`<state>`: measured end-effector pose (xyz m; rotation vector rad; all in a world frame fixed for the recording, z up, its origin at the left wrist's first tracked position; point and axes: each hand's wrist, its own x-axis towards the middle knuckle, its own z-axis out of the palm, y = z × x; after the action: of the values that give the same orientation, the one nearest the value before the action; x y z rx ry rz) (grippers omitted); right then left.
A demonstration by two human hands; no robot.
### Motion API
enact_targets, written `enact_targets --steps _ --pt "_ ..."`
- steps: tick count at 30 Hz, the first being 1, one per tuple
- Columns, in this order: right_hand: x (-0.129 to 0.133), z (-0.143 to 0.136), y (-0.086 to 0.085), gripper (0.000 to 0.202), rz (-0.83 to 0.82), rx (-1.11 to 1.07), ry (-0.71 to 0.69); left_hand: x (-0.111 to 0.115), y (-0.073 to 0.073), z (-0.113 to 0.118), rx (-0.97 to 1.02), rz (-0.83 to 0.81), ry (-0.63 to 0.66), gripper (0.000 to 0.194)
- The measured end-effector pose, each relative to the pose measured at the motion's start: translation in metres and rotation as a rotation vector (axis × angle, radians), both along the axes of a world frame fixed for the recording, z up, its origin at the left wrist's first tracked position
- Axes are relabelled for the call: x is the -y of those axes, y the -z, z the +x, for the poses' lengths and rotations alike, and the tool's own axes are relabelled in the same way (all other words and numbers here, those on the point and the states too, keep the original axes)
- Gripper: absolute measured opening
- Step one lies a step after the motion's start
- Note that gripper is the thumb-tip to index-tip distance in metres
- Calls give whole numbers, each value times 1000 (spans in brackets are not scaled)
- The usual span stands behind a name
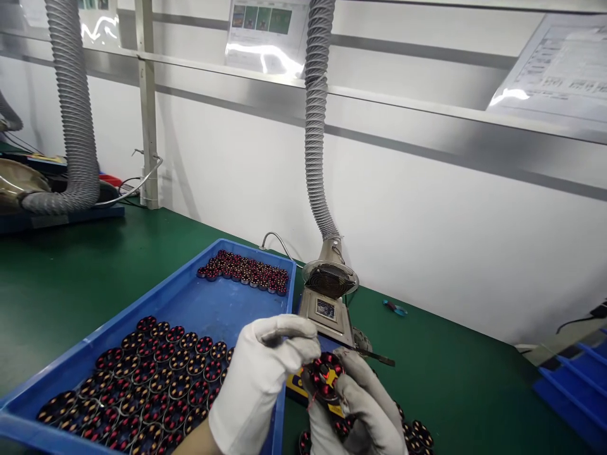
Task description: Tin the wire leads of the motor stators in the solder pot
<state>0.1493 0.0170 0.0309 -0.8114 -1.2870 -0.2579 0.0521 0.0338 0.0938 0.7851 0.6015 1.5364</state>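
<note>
My right hand (367, 404), in a grey-white glove, grips a round motor stator (326, 374) with red and dark windings and a yellow middle. Its wound face is turned up towards me. My left hand (265, 373), in a white glove, is closed in a pinch at the stator's left edge; whatever lies between its fingertips is too small to make out. Below and beside my right hand lie more stators (420, 436), partly hidden by it. Just beyond my hands stands a metal box with a square opening (326, 309). A thin dark strip (377, 358) juts out behind my right hand.
At left, a blue tray (156, 297) holds many stators in two groups, near and far. A grey flexible duct (317, 126) with a round hood (331, 278) hangs over the metal box. Blue-handled cutters (395, 308) lie on the green table; a blue rack (576, 385) stands at right.
</note>
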Motion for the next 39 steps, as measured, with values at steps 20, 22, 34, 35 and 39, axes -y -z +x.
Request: enact_targets --steps 20,22,34,35,39 --pt "3 0 0 41 -77 -68 -83 3 0 0 -128 16 148 19" --pt "3 3 2 43 -109 -26 -138 5 -1 0 -266 11 215 15" --pt "3 12 -2 30 -300 -351 -213 8 5 -31 -289 87 -53 7" --pt "2 19 -4 30 -370 -382 -257 11 12 -37 -488 163 -65 7" --pt "-15 60 -25 40 -706 -412 -443 23 63 -56 -1102 584 -37 36"
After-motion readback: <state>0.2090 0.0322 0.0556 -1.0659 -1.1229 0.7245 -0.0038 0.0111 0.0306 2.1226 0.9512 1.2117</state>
